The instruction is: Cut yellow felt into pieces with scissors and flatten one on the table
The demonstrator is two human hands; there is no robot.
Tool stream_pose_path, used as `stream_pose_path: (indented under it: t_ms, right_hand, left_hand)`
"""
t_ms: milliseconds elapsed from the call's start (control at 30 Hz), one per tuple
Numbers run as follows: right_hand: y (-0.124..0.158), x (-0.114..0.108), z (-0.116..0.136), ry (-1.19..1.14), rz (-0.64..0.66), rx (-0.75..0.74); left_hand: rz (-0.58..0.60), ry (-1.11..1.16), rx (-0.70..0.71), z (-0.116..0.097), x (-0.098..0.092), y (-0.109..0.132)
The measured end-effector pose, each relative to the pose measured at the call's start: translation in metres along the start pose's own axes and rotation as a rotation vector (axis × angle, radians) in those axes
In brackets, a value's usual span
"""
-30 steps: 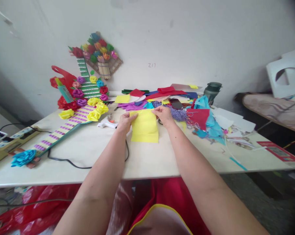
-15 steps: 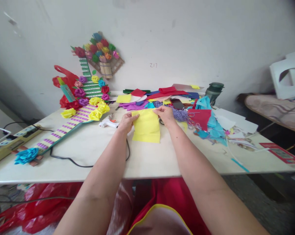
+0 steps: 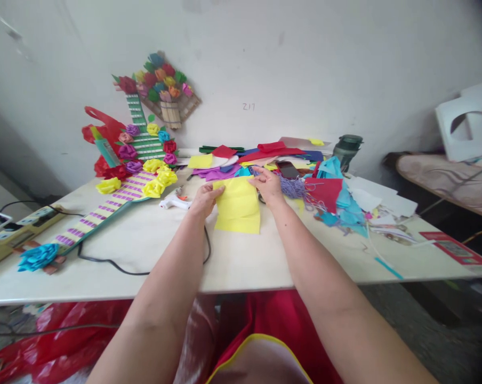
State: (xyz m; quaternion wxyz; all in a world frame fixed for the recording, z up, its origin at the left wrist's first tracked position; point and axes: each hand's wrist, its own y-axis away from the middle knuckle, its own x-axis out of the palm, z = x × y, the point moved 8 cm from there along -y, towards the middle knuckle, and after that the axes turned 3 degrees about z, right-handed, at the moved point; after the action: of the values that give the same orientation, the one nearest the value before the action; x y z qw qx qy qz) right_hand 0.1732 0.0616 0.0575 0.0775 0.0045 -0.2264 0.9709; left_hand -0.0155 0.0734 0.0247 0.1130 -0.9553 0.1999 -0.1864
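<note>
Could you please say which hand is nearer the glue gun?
Left. The left hand is just right of the glue gun; the right hand is farther right.

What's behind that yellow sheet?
Past the top of the yellow sheet, you can see a blue scrap; past its bottom, the white table. Whatever is right behind the sheet is covered, so I can't tell.

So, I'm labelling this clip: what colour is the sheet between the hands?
The sheet is yellow, best seen in the head view.
</note>
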Motion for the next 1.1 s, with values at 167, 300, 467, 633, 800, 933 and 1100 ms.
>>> stream_pose_path:
  t_ms: [167, 300, 467, 633, 800, 933, 1100]
  right_hand:
    - [0.000, 0.002, -0.004, 0.021, 0.013, 0.025]
    - [0.003, 0.004, -0.005, -0.075, 0.034, 0.099]
    - [0.012, 0.009, -0.011, -0.209, 0.144, 0.283]
    - [0.019, 0.022, -0.020, -0.280, 0.321, 0.386]
    - [0.019, 0.023, -0.022, -0.285, 0.240, 0.406]
    - [0.019, 0.022, -0.016, -0.242, 0.185, 0.374]
    - [0.017, 0.019, -0.012, -0.205, 0.171, 0.316]
  left_hand:
    - [-0.007, -0.014, 0.002, -0.001, -0.002, 0.000]
    - [0.014, -0.014, 0.026, -0.004, 0.000, 0.001]
    - [0.040, -0.042, 0.037, -0.007, 0.004, 0.001]
    - [0.078, -0.052, 0.044, -0.008, 0.011, 0.001]
    - [0.097, -0.077, 0.030, -0.007, 0.016, 0.002]
    - [0.086, -0.105, 0.026, -0.007, 0.013, 0.001]
    - [0.077, -0.125, 0.016, -0.007, 0.013, 0.002]
